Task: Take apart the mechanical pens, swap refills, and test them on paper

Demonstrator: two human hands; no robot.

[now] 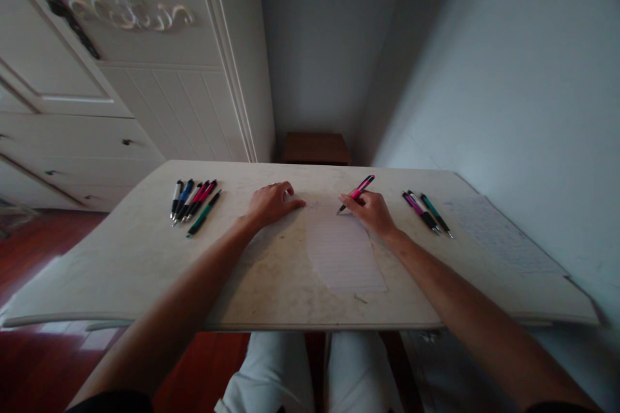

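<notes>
A pink and black pen (361,188) is gripped in my right hand (375,211), its tip at the upper part of a lined sheet of paper (345,255). Faint marks show near the top of that sheet. My left hand (274,204) rests on the tabletop at the sheet's upper left, thumb stretched toward the paper's edge and apart from the curled fingers. Nothing shows in it. Several pens (191,200) in white, blue and pink lie grouped to the left, with a green pen (204,213) beside them. Right of my right hand lie a purple pen (419,211) and a green pen (436,215).
The white table (271,290) has brownish stains. A sheet covered in writing (504,232) lies at its right edge, by the wall (542,110). White cabinets (169,90) stand at the left, and a brown wooden piece (317,147) sits behind the table.
</notes>
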